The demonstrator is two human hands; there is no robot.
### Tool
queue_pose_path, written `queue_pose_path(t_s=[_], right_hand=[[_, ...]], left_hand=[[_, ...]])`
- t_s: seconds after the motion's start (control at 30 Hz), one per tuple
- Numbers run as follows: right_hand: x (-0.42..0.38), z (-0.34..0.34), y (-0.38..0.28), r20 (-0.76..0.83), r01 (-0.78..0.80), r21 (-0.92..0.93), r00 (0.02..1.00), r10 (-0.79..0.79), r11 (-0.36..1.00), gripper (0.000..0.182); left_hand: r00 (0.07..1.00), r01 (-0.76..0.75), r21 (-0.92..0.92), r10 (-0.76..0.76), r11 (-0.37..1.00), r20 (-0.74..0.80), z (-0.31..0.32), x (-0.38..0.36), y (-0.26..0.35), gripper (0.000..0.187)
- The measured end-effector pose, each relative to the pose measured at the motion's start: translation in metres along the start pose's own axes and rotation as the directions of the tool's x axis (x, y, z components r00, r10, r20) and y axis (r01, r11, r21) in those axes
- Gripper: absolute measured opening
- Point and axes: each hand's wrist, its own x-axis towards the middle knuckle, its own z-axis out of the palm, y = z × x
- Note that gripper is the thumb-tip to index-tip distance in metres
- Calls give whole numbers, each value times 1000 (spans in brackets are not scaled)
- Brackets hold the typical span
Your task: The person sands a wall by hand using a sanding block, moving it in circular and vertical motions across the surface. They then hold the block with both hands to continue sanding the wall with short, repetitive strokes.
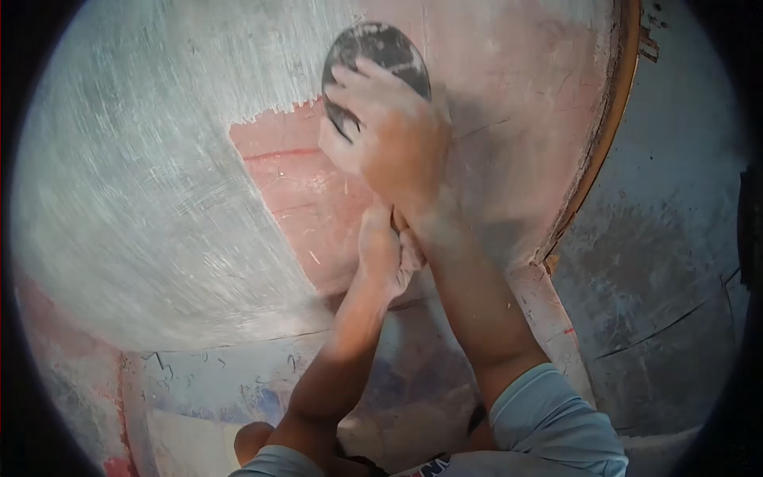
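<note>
My right hand (393,127), dusted with pale powder, lies over a dark oval pad (385,44) with its fingers spread across the pad's face. The pad rests against a large curved surface (159,183), whitish with streaks on the left and pinkish on the right. My left hand (385,242) is just below, close to my right wrist, its fingers bent together. Whether anything is inside that hand is hidden. A pink patch (298,191) with a jagged upper edge shows left of my hands.
A brown-orange edge strip (616,111) curves down the right side of the surface. Beyond it lies a stained grey floor (660,262) with a dark line across it. A lower pale blue and cream panel (207,389) spans the bottom left.
</note>
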Motion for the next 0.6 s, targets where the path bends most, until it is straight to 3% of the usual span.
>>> queue_pose_path(t_s=[0.03, 0.07, 0.13, 0.27, 0.37, 0.5, 0.6], right_hand=[[14, -2, -3, -2, -57, 78, 998, 57, 995, 22], [31, -11, 0, 28, 64, 0, 998, -64, 998, 28], [38, -7, 7, 0, 79, -2, 997, -79, 997, 28], [19, -7, -1, -33, 52, -11, 998, -53, 999, 26], [-2, -8, -1, -12, 53, -53, 999, -53, 997, 25], [7, -10, -3, 1, 46, -38, 999, -46, 998, 26], [28, -8, 1, -1, 50, -38, 999, -50, 998, 26]], left_hand=[[993, -51, 58, 57, 997, -101, 12, 0, 5, 41], [994, -45, 55, 50, 998, -94, 17, 6, 12, 41], [995, -44, 5, 43, 999, 94, 20, 15, 28, 42], [996, -50, 103, 58, 993, -67, 9, 6, 12, 48], [998, 30, -26, -28, 999, 48, -14, 1, -7, 48], [998, 38, -9, -37, 999, 47, 3, -3, 5, 49], [998, -55, 92, 55, 994, 7, 22, 2, 21, 47]])
